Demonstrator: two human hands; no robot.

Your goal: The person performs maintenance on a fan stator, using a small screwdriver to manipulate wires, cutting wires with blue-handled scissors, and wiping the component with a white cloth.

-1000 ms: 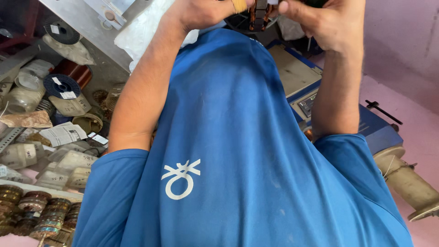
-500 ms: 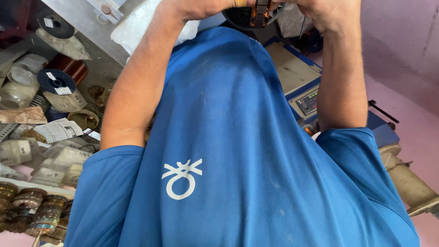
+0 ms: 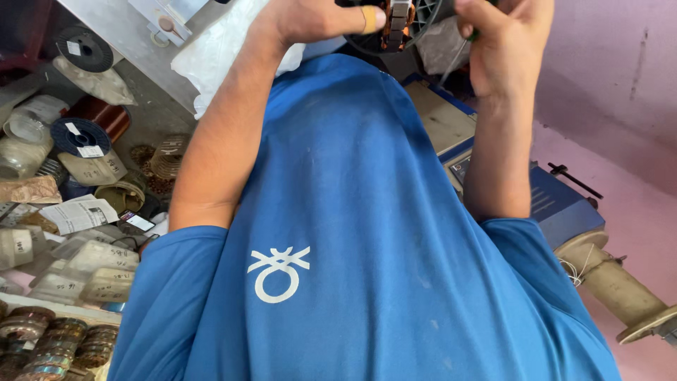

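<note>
A: Head view, looking straight down your blue shirt (image 3: 352, 233). Your left hand (image 3: 317, 17) is closed around the rim of a small motor stator (image 3: 396, 22), thumb with a yellow band laid across its front. You hold it right at the top edge of the picture, so part of it is cut off.

B: And your right hand (image 3: 508, 42)?

A: Fingers curled shut, pinching a thin grey wire or tool (image 3: 451, 60) that slants down from the fist toward the stator. Which of the two it is, I cannot tell.

B: What has changed since the earlier frames?

A: A second ago both your forearms leaned further left and your right hand sat nearly touching the stator. Now your right hand stands a little apart from it, with the thin strand showing between them. Your left grip on the stator reads the same. I judge you have drawn the strand out from the winding, so the work is still on the coil, not finished.

B: Surroundings?

A: To your left, a cluttered floor: a black wire spool (image 3: 77, 137), a copper-coloured spool (image 3: 102, 113), a row of wound coils (image 3: 49, 339) at the lower edge. To your right, a blue machine (image 3: 557, 204) and a pale empty bobbin (image 3: 620, 289) against the pink floor. The view has swung slightly, so more of the left clutter shows than before.
</note>
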